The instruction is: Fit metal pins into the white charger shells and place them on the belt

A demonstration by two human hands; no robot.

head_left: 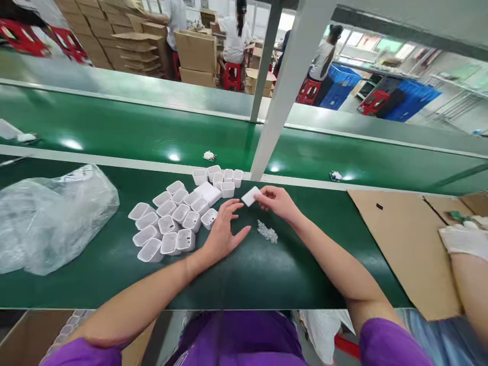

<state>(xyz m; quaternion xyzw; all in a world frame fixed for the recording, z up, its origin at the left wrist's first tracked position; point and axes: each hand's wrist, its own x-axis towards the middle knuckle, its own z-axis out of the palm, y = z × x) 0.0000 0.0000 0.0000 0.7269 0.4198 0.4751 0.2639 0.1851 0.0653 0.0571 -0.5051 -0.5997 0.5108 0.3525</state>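
Over green worktop (301,277), right hand (280,202) pinching white piece (249,196) (long axis away-rightward), left hand (223,231) spread

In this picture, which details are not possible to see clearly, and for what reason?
All in the head view:
White piece: right hand covers one corner.
Clear bits: too small to tell their shape.
Plastic bag: left end cut off by the picture edge.
Co-worker's glove: cut off by the right edge.
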